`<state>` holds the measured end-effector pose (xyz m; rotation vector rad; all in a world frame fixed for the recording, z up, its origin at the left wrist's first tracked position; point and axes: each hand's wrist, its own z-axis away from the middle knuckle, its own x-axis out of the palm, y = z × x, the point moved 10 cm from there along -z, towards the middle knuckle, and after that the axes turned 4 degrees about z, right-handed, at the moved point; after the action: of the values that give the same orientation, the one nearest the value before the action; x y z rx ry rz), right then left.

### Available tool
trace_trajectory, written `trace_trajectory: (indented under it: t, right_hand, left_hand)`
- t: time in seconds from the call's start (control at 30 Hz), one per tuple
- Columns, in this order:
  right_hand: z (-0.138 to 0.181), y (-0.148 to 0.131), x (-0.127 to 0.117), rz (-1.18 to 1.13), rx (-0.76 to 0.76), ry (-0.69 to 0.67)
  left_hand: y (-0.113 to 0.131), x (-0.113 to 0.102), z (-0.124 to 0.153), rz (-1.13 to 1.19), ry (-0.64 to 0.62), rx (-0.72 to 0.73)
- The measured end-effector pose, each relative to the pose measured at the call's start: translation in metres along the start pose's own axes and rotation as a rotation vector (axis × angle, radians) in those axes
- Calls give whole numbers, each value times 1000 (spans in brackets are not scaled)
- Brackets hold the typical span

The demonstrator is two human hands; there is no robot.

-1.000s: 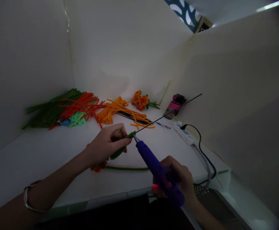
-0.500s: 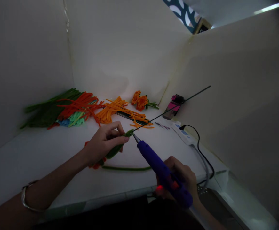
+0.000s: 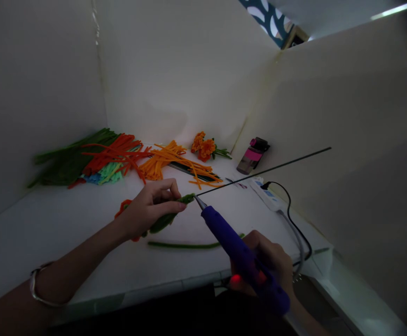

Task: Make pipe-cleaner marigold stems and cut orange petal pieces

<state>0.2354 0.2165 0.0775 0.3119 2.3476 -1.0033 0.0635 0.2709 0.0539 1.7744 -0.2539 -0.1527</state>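
Observation:
My left hand pinches a green pipe-cleaner-wrapped stem whose bare dark wire sticks out to the right above the white table. An orange flower head shows behind that hand. My right hand grips a purple glue gun with a red light glowing on it. The gun's metal nozzle touches the green wrapping just beyond my left fingertips. A loose green pipe cleaner lies on the table below the gun.
Piles of green, red-orange and yellow-orange pipe cleaners lie at the back, with finished orange flowers. A pink-labelled bottle, a white power strip and a black cable sit at right. White walls enclose the table.
The wire's free end has swung lower and further right. My right hand and the glue gun have slid slightly right and down. My left hand has stayed almost still.

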Motion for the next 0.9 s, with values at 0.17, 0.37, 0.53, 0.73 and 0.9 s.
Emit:
trace_trajectory:
  t: [0.17,0.37,0.53,0.73,0.9]
  right_hand:
    - [1,-2,-2,19,-13,20]
    - [3,3,-4,68,11,36]
    - [4,5,-6,67,30,32]
    - [7,7,-4,-61,12,40]
    - [7,3,-5,-45,-47,60]
  left_hand:
    - [-1,-2,0,-7,7,0]
    - [0,-3,0,-6,11,5]
    - [-1,-5,1,20,29,-5]
    - [-1,-5,2,25,-6,-11]
    - [1,-1,2,30,-61,9]
